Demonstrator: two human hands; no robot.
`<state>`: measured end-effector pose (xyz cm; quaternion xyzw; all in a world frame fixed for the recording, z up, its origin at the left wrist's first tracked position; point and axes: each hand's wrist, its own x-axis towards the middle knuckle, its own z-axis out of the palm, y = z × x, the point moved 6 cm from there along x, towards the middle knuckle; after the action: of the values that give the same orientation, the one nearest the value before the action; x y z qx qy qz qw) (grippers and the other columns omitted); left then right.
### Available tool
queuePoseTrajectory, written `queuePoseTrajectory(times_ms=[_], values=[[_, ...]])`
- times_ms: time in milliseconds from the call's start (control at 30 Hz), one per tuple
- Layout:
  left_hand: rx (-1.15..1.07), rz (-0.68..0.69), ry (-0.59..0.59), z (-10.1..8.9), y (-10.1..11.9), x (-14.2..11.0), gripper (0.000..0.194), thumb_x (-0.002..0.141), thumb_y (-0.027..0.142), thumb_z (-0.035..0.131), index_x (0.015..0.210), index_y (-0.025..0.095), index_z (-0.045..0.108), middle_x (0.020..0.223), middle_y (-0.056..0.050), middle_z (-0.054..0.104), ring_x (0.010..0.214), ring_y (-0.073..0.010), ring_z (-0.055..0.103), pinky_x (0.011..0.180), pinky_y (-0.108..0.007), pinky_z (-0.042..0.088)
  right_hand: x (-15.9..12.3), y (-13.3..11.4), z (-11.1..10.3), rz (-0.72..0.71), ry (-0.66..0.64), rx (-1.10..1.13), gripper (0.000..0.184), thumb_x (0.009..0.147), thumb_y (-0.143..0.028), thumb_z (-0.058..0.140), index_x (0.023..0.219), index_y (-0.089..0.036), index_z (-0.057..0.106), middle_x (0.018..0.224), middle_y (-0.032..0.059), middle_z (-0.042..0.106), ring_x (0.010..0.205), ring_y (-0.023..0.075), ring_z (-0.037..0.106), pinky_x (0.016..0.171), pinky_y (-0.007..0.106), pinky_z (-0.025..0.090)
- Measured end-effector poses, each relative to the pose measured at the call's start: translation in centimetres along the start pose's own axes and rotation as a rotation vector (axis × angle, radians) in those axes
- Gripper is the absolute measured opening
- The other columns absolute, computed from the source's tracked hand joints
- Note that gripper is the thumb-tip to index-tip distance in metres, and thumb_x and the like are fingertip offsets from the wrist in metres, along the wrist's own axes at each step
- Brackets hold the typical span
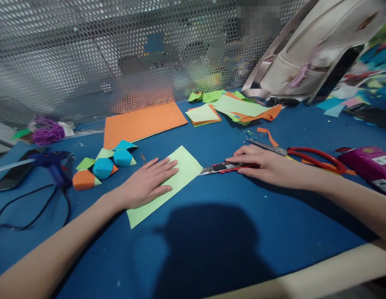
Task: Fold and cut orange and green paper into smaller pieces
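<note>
A pale green sheet of paper point(183, 166) lies slantwise on the blue table. My left hand point(151, 180) rests flat on it, fingers stretched out. From the right, my right hand point(255, 164) is closed around a red and black utility knife point(222, 167). Its blade points left, and the tip meets the sheet's right corner. Left of the paper sit several small folded paper shapes in blue point(103, 168), orange and green. Red-handled scissors point(317, 155) lie just beyond my right wrist.
A large orange sheet point(143, 122) and stacked paper squares point(203, 114) lie near the perforated metal panel point(87, 54). A blue glue gun point(55, 166) with its cord is at left. A purple tape dispenser point(370, 164), a phone point(334, 74) and a pale backpack point(298, 62) are at right.
</note>
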<state>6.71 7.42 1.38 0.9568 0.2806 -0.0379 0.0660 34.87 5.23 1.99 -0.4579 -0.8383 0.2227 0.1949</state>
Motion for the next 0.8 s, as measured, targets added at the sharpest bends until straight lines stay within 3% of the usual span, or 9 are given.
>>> queuePoseTrajectory(times_ms=[367, 800], values=[[-0.007, -0.014, -0.019, -0.1, 0.0, 0.0, 0.061, 0.101, 0.057, 0.022, 0.151, 0.025, 0.033, 0.159, -0.001, 0.027, 0.149, -0.0200, 0.020, 0.124, -0.045, 0.013, -2.2, -1.6, 0.6, 0.144, 0.076, -0.031, 0.041, 0.091, -0.040, 0.048, 0.122, -0.021, 0.067, 0.105, 0.0126, 0.064, 0.098, 0.0275, 0.062, 0.087, 0.045, 0.051], [-0.005, -0.027, -0.023, 0.2, -0.1, 0.0, 0.064, 0.100, 0.060, 0.020, 0.152, 0.024, 0.031, 0.160, -0.001, 0.025, 0.150, -0.0200, 0.018, 0.124, -0.044, 0.011, -2.6, -2.0, 1.3, 0.119, 0.126, -0.015, 0.037, 0.093, -0.031, 0.047, 0.124, -0.022, 0.066, 0.107, 0.0117, 0.063, 0.100, 0.0256, 0.059, 0.090, 0.045, 0.049]])
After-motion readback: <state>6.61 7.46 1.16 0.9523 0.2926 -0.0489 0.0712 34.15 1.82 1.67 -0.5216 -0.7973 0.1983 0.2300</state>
